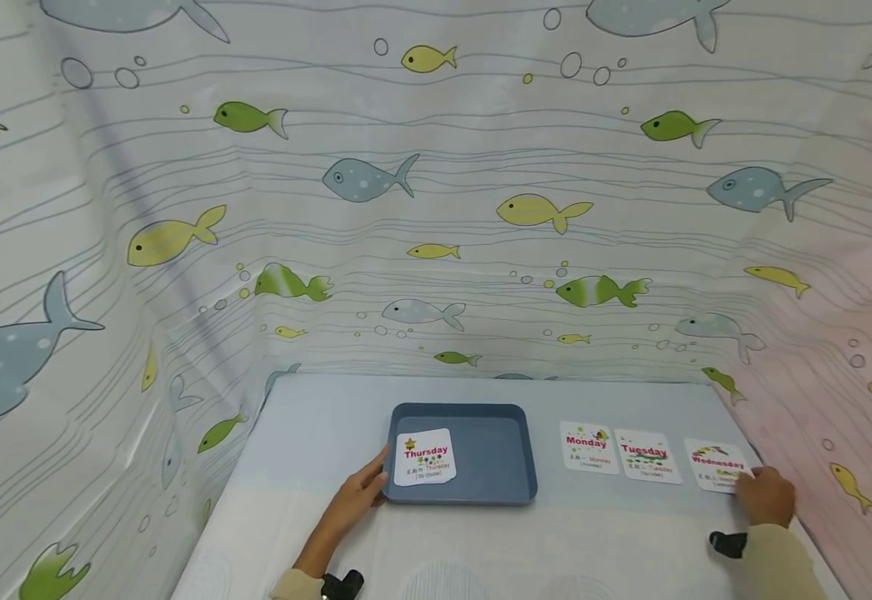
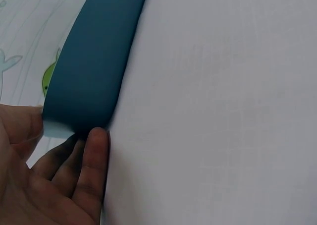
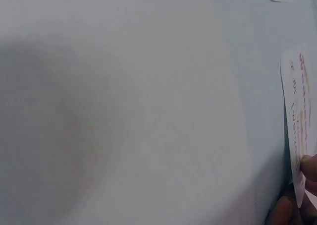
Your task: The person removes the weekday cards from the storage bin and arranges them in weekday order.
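My left hand (image 1: pixel 355 502) holds the blue-grey tray (image 1: pixel 494 458) at its left side. In the left wrist view the thumb lies at the rim of the tray (image 2: pixel 89 66) and the fingers curl at its lower edge. On the tray's left part lies a white Thursday card (image 1: pixel 424 457), with another card's edge showing beneath it. At the table's right, my right hand (image 1: pixel 768 497) pinches the lower right corner of the Wednesday card (image 1: pixel 714 463). The right wrist view shows that card (image 3: pixel 296 106) tilted between thumb and fingers, its near edge raised.
A Monday card (image 1: pixel 589 448) and a Tuesday card (image 1: pixel 648 457) lie side by side on the white table (image 1: pixel 601 542), between the tray and the Wednesday card. A fish-patterned curtain (image 1: pixel 481 167) surrounds the table at the back and sides.
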Demonstrator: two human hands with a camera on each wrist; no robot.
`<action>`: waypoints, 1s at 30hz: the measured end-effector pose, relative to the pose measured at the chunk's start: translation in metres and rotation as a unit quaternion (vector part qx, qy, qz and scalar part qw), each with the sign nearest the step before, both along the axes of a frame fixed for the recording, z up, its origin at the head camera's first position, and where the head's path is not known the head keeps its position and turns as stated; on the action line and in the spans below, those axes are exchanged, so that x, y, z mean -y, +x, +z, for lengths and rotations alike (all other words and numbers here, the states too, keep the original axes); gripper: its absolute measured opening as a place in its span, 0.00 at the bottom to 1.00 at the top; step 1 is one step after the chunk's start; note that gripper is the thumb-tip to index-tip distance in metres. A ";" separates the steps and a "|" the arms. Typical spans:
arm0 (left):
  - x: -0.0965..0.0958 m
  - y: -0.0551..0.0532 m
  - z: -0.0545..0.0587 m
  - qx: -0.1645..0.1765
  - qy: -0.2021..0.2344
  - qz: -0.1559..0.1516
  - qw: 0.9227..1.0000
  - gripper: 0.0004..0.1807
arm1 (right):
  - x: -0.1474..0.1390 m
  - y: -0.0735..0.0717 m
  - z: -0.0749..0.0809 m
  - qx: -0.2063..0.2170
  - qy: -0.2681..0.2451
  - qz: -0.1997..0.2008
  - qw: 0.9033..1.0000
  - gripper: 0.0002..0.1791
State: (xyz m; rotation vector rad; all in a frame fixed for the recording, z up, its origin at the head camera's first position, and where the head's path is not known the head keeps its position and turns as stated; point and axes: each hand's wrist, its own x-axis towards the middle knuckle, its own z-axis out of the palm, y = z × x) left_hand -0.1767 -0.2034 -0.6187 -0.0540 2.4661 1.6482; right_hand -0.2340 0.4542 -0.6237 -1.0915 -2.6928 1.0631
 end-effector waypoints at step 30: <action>0.002 0.001 -0.001 -0.005 -0.002 -0.004 1.000 0.30 | -0.003 -0.001 -0.005 0.093 0.047 0.036 0.994 0.29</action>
